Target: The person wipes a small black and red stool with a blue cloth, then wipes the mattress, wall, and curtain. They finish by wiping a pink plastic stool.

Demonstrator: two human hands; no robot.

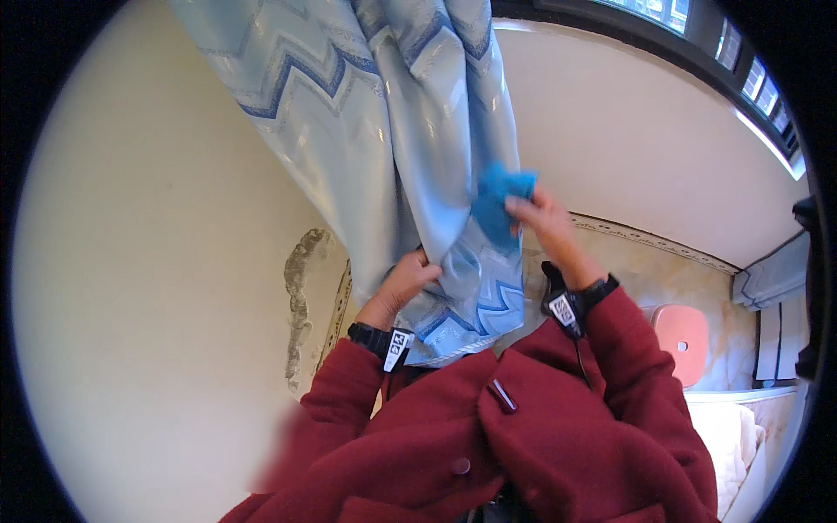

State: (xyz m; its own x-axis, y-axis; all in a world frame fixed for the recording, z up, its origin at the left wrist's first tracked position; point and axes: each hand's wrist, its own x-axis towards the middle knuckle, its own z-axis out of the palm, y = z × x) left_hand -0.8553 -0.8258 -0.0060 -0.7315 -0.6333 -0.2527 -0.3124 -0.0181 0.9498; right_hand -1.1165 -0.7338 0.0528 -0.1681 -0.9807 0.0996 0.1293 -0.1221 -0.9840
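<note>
A light-blue curtain [353, 140] with zigzag bands hangs before me in deep folds, its corded hem close to my coat. My left hand [410, 278] grips a gathered fold low on the curtain. In my right hand [543, 219] is a bright blue cloth [500, 199], blurred, at the curtain's right edge. Whether the cloth touches the curtain I cannot tell. The fingers of my left hand are partly hidden by the fabric.
On the left, a pale wall [163, 261] has a peeling grey patch [299, 307]. A pink plastic stool [681, 343] stands on the tiled floor to the right. Beyond it are a bed [726, 444] with white bedding and another blue curtain [771, 278]. A dark-framed window [732, 52] is at upper right.
</note>
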